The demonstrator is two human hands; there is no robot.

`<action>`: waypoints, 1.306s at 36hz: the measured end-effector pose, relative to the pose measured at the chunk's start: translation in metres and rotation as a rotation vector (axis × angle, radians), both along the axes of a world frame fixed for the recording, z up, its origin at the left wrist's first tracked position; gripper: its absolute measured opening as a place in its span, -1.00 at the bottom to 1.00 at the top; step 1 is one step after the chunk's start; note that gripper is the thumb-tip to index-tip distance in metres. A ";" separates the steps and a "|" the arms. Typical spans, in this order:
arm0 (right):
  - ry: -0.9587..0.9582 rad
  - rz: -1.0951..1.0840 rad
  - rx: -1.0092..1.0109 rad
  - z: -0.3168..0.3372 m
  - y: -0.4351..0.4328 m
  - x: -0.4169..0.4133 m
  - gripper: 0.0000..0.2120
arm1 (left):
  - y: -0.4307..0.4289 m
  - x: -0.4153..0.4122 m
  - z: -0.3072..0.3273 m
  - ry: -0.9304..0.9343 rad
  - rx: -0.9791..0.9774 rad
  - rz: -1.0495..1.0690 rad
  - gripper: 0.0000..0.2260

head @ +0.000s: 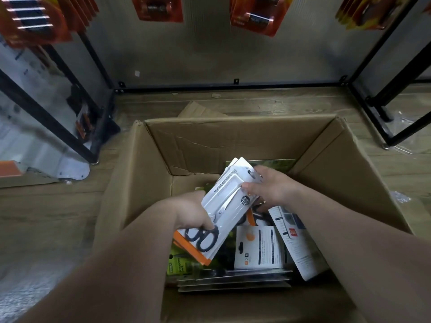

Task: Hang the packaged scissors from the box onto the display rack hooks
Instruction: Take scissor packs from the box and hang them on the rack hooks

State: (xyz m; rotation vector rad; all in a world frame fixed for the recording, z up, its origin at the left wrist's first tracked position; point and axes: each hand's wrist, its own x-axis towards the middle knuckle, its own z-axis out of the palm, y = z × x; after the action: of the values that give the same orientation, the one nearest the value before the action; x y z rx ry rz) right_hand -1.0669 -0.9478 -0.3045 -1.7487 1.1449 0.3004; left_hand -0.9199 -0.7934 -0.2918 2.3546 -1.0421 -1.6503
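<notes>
Scissors packs (pixel 227 201) seemingly between the fingers (pixel 249 186)

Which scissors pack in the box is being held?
The white SCISSORS pack with black handles: left hand grips its handle end, right hand pinches its top; the green pack lies loose below.
</notes>
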 end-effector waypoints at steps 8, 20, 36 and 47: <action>-0.097 -0.012 0.048 -0.001 0.001 0.005 -0.48 | -0.006 -0.003 0.005 -0.010 -0.065 0.061 -0.70; 0.317 0.410 -0.491 -0.028 -0.006 -0.003 -0.64 | 0.000 0.011 0.005 -0.210 -0.154 0.246 -0.75; 0.386 0.801 -0.698 -0.048 0.016 0.021 -0.76 | 0.003 0.019 -0.006 -0.315 -0.084 0.252 -0.71; -0.053 0.815 -0.605 0.000 0.037 0.021 -0.66 | 0.002 0.019 -0.006 -0.436 -0.100 0.225 -0.74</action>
State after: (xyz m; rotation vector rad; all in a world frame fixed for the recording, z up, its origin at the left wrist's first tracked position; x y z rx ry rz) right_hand -1.0458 -0.9113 -0.3050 -2.7040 0.4348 0.4098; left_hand -0.9008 -0.7912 -0.2973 2.7088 -0.8448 -1.0106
